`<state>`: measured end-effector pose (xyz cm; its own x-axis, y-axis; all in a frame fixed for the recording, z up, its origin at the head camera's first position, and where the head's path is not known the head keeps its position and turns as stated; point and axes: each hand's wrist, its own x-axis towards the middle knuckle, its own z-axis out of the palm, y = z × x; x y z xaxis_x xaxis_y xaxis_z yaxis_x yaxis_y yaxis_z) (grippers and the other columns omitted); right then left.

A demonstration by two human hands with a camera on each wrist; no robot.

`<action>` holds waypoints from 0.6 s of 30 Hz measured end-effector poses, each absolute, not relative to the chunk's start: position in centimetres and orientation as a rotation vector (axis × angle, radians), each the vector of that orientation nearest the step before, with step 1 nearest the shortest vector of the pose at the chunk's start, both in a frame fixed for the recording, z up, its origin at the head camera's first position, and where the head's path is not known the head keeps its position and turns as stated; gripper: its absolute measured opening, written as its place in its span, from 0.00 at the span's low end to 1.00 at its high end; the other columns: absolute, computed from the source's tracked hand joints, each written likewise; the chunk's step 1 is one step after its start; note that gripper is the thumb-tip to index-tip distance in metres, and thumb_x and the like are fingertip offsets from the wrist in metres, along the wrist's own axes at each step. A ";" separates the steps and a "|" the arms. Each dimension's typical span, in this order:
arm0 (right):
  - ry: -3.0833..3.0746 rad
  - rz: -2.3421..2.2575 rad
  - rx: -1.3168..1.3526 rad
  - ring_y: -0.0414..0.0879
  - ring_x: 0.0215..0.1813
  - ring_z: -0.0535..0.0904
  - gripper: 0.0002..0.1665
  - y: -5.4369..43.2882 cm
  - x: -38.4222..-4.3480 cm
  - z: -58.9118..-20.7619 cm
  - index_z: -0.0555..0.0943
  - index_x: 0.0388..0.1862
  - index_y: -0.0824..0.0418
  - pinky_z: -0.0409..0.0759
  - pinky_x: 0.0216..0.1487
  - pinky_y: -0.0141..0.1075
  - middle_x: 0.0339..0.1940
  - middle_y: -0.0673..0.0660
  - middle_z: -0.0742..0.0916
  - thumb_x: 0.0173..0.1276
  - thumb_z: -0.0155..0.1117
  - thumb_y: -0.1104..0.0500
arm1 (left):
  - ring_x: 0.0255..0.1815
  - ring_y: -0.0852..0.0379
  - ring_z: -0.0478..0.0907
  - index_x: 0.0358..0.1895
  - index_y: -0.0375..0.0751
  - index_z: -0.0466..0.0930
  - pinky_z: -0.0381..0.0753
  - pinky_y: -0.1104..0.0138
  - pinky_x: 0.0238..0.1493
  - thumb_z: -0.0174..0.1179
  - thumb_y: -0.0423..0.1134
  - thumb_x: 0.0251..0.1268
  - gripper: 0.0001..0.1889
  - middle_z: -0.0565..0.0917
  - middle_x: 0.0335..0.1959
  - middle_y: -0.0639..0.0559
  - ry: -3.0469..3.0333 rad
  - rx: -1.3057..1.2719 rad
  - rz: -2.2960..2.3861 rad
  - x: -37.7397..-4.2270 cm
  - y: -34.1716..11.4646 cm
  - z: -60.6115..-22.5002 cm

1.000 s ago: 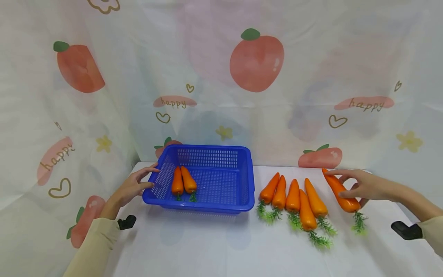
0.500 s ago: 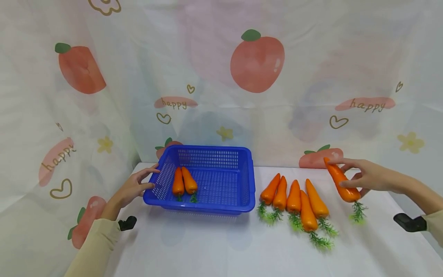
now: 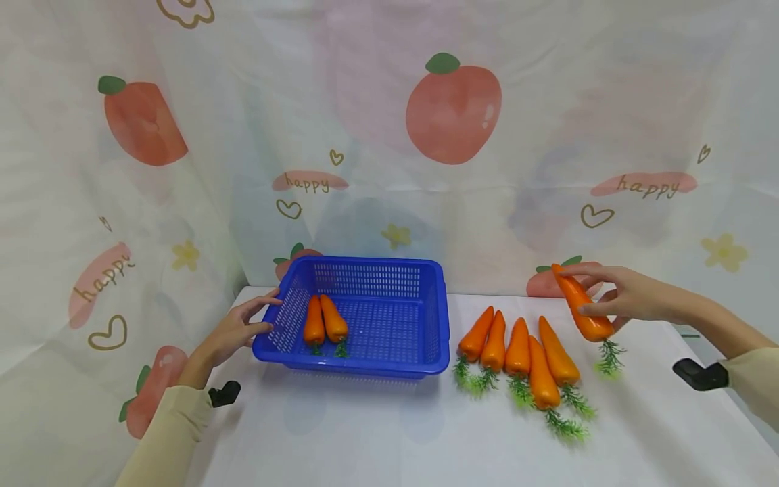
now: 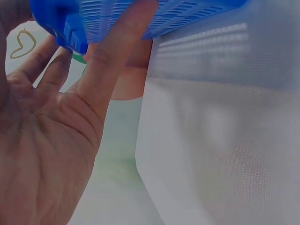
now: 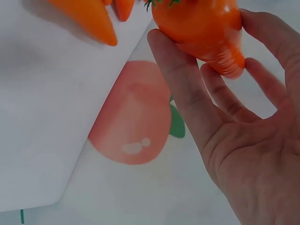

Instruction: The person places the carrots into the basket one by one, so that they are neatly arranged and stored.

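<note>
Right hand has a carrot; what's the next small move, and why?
Probably shift the held carrot left, toward the blue plastic basket: the right hand has it above the white table, and two carrots lie in the basket with room beside them.

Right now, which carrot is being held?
The carrot in the right hand; five others lie on the white table, two in the blue basket.

Diffuse, even light fills the head view; soft shadows lie on the counter [image 3: 365,433] below the blue basket [image 3: 349,367]. The left wrist view is dimmer, with pale light stripes near the basket. In the right wrist view, glare spots the held carrot [image 5: 199,28] and the backdrop [image 5: 140,192] looks soft.
</note>
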<state>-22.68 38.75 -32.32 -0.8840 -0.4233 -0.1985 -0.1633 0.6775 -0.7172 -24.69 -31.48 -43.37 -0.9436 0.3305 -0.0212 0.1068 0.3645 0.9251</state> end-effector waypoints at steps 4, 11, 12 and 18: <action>2.516 -1.050 -0.495 0.55 0.42 0.85 0.44 37.0 -23.8 -31.8 0.62 0.80 0.59 0.89 0.33 0.49 0.63 0.73 0.75 0.70 0.71 0.58 | 0.79 0.24 0.48 0.74 0.39 0.68 0.85 0.42 0.51 0.57 0.32 0.74 0.27 0.50 0.85 0.48 2.424 0.392 1.614 -24.6 -31.5 -43.3; 2.498 -1.025 -0.549 0.60 0.53 0.82 0.44 33.4 -25.8 -30.8 0.62 0.80 0.54 0.90 0.38 0.47 0.71 0.74 0.71 0.70 0.71 0.55 | 0.79 0.25 0.50 0.74 0.39 0.68 0.85 0.43 0.51 0.57 0.32 0.74 0.27 0.50 0.85 0.49 2.420 0.374 1.621 -24.5 -31.5 -43.4; 2.493 -1.026 -0.555 0.62 0.55 0.81 0.44 32.9 -26.1 -30.7 0.62 0.80 0.54 0.90 0.38 0.48 0.71 0.74 0.70 0.70 0.71 0.55 | 0.79 0.25 0.50 0.74 0.39 0.68 0.85 0.43 0.51 0.57 0.32 0.74 0.27 0.50 0.85 0.49 2.421 0.374 1.621 -24.5 -31.5 -43.4; 2.476 -1.039 -0.547 0.68 0.61 0.78 0.46 30.0 -27.5 -30.4 0.61 0.81 0.52 0.89 0.43 0.48 0.72 0.72 0.69 0.69 0.73 0.53 | 0.79 0.25 0.50 0.73 0.38 0.68 0.86 0.45 0.51 0.57 0.32 0.74 0.26 0.50 0.85 0.49 2.401 0.401 1.644 -24.7 -31.6 -43.4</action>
